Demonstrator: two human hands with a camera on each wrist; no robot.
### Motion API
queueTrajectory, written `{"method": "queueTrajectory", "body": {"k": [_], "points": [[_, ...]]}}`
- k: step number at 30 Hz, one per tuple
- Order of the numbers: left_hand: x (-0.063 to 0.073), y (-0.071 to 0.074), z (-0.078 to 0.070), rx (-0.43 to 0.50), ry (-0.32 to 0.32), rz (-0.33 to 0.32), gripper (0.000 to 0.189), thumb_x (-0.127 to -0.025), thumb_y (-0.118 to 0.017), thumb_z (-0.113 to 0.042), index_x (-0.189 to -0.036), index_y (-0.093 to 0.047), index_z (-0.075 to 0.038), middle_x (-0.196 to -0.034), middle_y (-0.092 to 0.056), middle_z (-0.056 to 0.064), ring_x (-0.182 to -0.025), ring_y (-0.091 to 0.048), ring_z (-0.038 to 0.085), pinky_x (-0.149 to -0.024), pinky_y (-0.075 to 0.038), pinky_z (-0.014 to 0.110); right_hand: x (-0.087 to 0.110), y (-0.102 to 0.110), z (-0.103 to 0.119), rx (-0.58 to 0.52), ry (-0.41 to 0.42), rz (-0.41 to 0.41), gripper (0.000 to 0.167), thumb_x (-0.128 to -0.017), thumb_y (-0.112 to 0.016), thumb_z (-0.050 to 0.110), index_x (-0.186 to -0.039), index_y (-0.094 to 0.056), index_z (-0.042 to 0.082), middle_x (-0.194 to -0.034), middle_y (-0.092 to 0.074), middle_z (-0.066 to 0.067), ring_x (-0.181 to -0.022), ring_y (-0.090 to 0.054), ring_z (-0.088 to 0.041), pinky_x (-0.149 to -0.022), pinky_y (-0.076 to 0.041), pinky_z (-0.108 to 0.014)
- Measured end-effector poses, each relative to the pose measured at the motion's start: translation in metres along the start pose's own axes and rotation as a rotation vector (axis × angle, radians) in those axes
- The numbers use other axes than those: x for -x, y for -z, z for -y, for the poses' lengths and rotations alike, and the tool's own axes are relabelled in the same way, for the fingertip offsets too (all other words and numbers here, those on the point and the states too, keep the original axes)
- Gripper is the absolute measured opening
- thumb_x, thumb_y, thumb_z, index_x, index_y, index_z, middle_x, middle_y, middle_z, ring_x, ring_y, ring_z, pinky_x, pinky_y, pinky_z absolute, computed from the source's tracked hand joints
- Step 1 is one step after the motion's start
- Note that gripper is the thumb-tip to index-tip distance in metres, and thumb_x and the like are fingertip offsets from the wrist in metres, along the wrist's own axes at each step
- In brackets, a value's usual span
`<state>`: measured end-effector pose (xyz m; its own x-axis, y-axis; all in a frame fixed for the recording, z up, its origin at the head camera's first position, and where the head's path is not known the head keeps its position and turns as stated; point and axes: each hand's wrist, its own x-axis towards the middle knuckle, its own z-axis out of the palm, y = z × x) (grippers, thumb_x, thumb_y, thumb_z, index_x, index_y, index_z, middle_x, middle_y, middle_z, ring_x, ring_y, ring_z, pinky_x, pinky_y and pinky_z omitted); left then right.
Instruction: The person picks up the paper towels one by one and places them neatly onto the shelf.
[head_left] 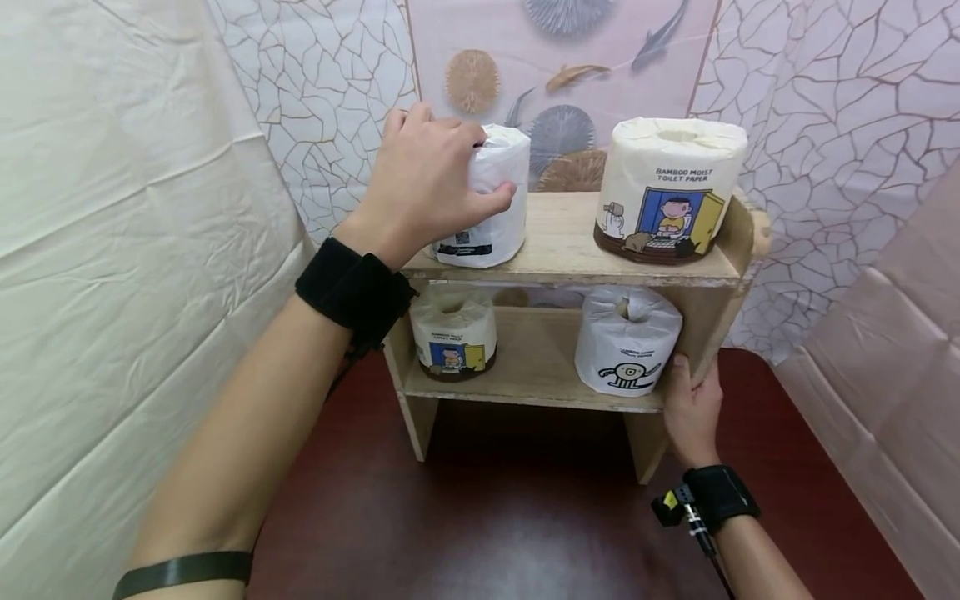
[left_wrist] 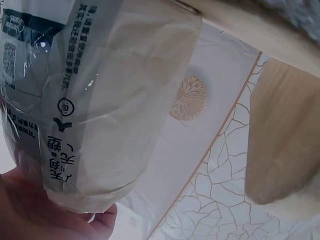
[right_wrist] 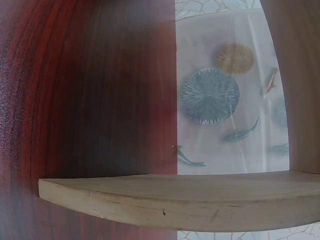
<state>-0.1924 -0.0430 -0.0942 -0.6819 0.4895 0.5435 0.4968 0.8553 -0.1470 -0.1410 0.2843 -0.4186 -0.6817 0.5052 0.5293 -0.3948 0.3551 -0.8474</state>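
My left hand (head_left: 427, 179) holds a white-wrapped toilet paper roll (head_left: 501, 212) from above, at the left end of the top board of a small wooden shelf (head_left: 566, 271). The thumb lies across the roll's front. In the left wrist view, fingers (left_wrist: 97, 222) reach round one end of the roll (left_wrist: 120, 100), whose wrapper shows dark printing. Down at the shelf's right side panel, my right hand (head_left: 692, 417) grips the panel, thumb towards its front. The right wrist view shows wooden boards (right_wrist: 175, 202) of the shelf and no hand.
A cream toilet paper roll (head_left: 667, 187) with a cartoon print stands at the top board's right. On the lower board are a smaller-looking cartoon roll (head_left: 453, 333) at left and a white roll (head_left: 630, 342) at right. The shelf stands on a dark red table (head_left: 480, 533), with fabric (head_left: 135, 250) hung around.
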Motion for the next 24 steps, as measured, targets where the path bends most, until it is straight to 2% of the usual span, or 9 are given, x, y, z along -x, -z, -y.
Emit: {"method": "queueTrajectory", "body": {"k": [5, 9, 12, 15, 22, 24], "points": [[0.005, -0.005, 0.008, 0.009, -0.076, -0.082, 0.068, -0.098, -0.059, -0.063, -0.139, -0.062, -0.009, -0.132, -0.064, 0.011, -0.114, -0.047, 0.034, -0.102, -0.034, 0.049, -0.001, -0.001, 0.001, 0.002, 0.007, -0.014, 0.048, -0.111, -0.050, 0.020, -0.158, -0.048, 0.016, -0.147, -0.059, -0.014, -0.129, -0.053, -0.005, -0.103, -0.041, -0.020], [0.008, -0.010, 0.022, 0.116, -0.159, -0.153, 0.069, -0.098, -0.064, -0.058, -0.144, -0.059, -0.007, -0.136, -0.059, 0.014, -0.119, -0.046, 0.035, -0.107, -0.034, 0.048, 0.000, -0.002, -0.001, 0.015, 0.012, -0.010, 0.048, -0.111, -0.050, 0.020, -0.159, -0.048, 0.016, -0.147, -0.059, -0.015, -0.127, -0.053, -0.004, -0.101, -0.041, -0.019], [0.009, -0.014, 0.030, 0.186, -0.204, -0.173, 0.070, -0.097, -0.067, -0.055, -0.146, -0.057, -0.006, -0.137, -0.058, 0.014, -0.123, -0.046, 0.035, -0.109, -0.033, 0.049, 0.001, -0.001, -0.002, 0.027, 0.016, -0.009, 0.048, -0.111, -0.050, 0.020, -0.159, -0.048, 0.016, -0.147, -0.059, -0.016, -0.127, -0.053, -0.003, -0.101, -0.041, -0.019], [0.010, -0.014, 0.037, 0.225, -0.236, -0.168, 0.072, -0.096, -0.068, -0.056, -0.147, -0.056, -0.008, -0.140, -0.057, 0.014, -0.127, -0.044, 0.034, -0.110, -0.032, 0.050, 0.001, -0.001, -0.003, 0.028, 0.015, -0.011, 0.048, -0.111, -0.051, 0.021, -0.159, -0.048, 0.014, -0.147, -0.059, -0.016, -0.127, -0.053, -0.003, -0.101, -0.041, -0.019], [0.012, -0.013, 0.058, 0.328, -0.337, -0.066, 0.068, -0.097, -0.068, -0.050, -0.150, -0.052, -0.009, -0.146, -0.056, 0.010, -0.134, -0.044, 0.029, -0.112, -0.031, 0.051, 0.001, -0.002, -0.003, 0.026, 0.001, -0.017, 0.047, -0.111, -0.051, 0.022, -0.157, -0.049, 0.013, -0.144, -0.061, -0.015, -0.125, -0.054, -0.003, -0.100, -0.042, -0.018], [0.012, -0.014, 0.064, 0.362, -0.365, -0.057, 0.068, -0.097, -0.068, -0.047, -0.150, -0.051, -0.008, -0.148, -0.056, 0.010, -0.138, -0.044, 0.028, -0.115, -0.031, 0.049, 0.001, -0.002, -0.003, 0.023, 0.009, -0.020, 0.047, -0.111, -0.051, 0.020, -0.157, -0.050, 0.013, -0.143, -0.061, -0.015, -0.124, -0.055, -0.003, -0.100, -0.042, -0.018]]}}
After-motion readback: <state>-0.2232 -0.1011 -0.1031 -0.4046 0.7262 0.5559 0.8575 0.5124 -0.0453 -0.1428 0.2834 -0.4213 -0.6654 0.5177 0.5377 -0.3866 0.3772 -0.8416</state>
